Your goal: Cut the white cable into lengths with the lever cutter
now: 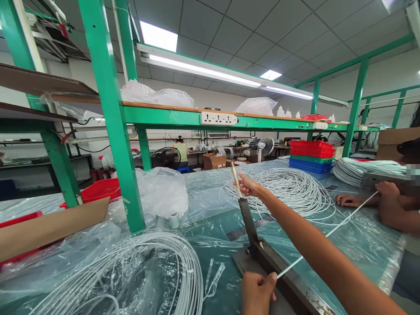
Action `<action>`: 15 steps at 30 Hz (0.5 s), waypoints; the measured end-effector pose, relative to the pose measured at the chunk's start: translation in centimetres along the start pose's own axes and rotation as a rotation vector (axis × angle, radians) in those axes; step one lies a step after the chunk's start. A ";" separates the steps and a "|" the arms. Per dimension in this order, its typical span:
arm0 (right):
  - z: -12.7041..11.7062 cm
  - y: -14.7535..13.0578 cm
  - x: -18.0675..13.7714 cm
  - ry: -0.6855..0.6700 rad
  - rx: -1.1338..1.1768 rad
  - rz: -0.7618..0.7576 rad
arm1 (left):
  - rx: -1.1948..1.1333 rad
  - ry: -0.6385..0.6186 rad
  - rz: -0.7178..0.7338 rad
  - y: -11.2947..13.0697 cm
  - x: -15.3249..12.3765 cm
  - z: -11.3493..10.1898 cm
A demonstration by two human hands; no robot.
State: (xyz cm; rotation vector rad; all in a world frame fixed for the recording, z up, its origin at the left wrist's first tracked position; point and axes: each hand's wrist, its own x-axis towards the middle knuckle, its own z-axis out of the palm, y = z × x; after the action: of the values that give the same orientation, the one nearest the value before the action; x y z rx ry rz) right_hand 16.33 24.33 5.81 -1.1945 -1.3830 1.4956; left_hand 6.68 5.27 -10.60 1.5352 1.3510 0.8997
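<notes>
I am looking down at a desk (210, 218) covered in clear plastic sheet. My right hand (247, 186) is gripping the handle (235, 175) of a lever cutter (262, 256), fingers wrapped tight around it, and the lever is standing raised, tilting away from me. My left hand (257, 292) is resting at the near end of the cutter's base, fingers closed and pinching a white cord (328, 234) right where it meets the blade. The cord is running taut from that pinch up and to the right, to a co-worker's hand (387, 190) on the far side of the desk (a second hand of theirs (349, 200) is lying flat on the plastic just beside it).

A large coil (288, 188) of the same white cord is lying behind the cutter, and another coil (138, 275) is sitting inside a plastic bag at my near left. A third is lying at far right. A green post (114, 131) is rising from the desk to a shelf with a socket strip (218, 118). Red, green and blue trays (310, 156) are stacked at the back, and a person in a yellow top is sitting well beyond, near a fan.
</notes>
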 end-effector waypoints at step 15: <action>-4.5 5.6 -23.8 0.063 0.208 -0.065 | 0.028 0.014 -0.029 1.5 -0.7 -0.6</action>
State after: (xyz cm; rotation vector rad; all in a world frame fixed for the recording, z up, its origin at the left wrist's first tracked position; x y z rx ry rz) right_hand 27.46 2.24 3.65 -1.0483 -1.1818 1.5024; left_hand 6.52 4.65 -8.97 1.5290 1.3978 0.8792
